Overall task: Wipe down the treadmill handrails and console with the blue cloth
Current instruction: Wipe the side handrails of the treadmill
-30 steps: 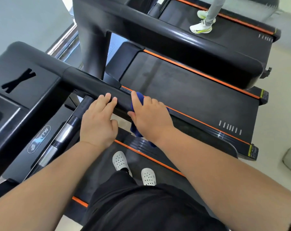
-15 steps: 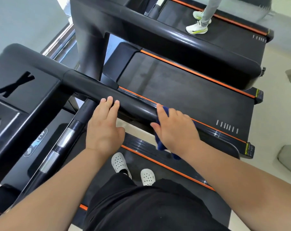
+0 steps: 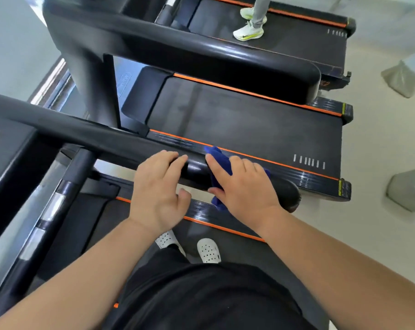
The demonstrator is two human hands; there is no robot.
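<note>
Two-handed contact on black handrail [image 3: 106, 136], frame centre: left hand [image 3: 157, 194] rested atop, fingers relaxed; right hand [image 3: 244, 189] gripped blue cloth [image 3: 219, 158] against rail near its end.

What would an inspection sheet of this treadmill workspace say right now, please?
Surface: black handrail, glossy, ending just beyond the right hand.
Job's things: blue cloth wrapped over the handrail; console partly in view at the left.
Clutter: nothing seen.
Grippers: left hand rests on the handrail, fingers laid over it; right hand grips the blue cloth against the handrail.
Cables: nothing seen.
Surroundings: neighbouring treadmill unoccupied; another person's shoes on the farther treadmill; grey blocks on the floor.
</note>
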